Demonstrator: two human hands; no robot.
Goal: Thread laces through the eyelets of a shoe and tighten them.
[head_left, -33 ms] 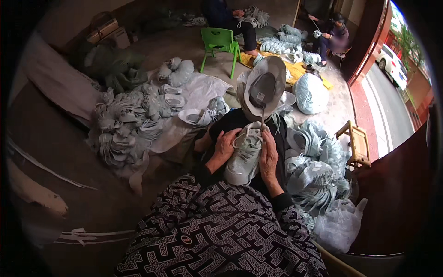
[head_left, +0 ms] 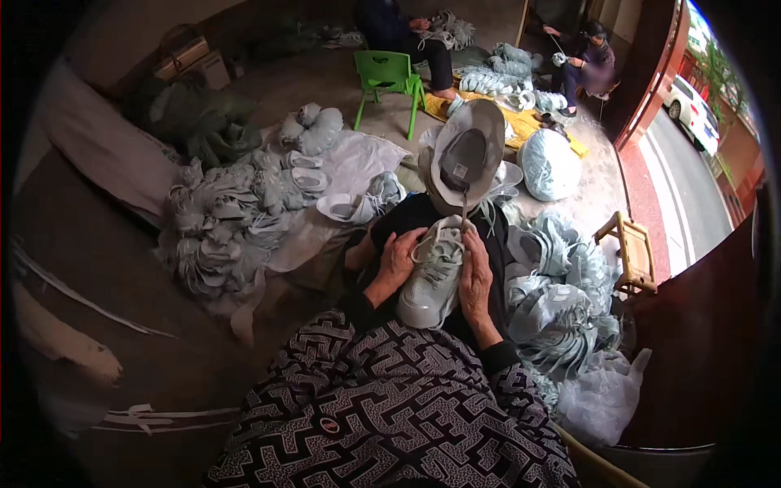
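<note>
A pale grey-white lace-up shoe (head_left: 425,297) rests between my hands over my lap, its toe toward me. My left hand (head_left: 399,259) is curved against its left side, fingertips at the lace edge. My right hand (head_left: 475,272) is closed along its right side, fingers near the collar. A thin metal tool (head_left: 464,213) rises beside the right fingertips; its lower end is hidden. Just beyond the shoe stands a pale, round-rimmed, hat-like container (head_left: 494,138) with a grey inside. Loose laces (head_left: 489,213) hang at its right.
Heaps of pale shoe pieces lie left (head_left: 220,215) and right (head_left: 553,313) of me. Beyond are a green chair (head_left: 382,73), a yellow sheet (head_left: 521,126) and two seated people. At right are a wooden stool (head_left: 630,252), a plastic bag (head_left: 602,398) and a doorway onto a street.
</note>
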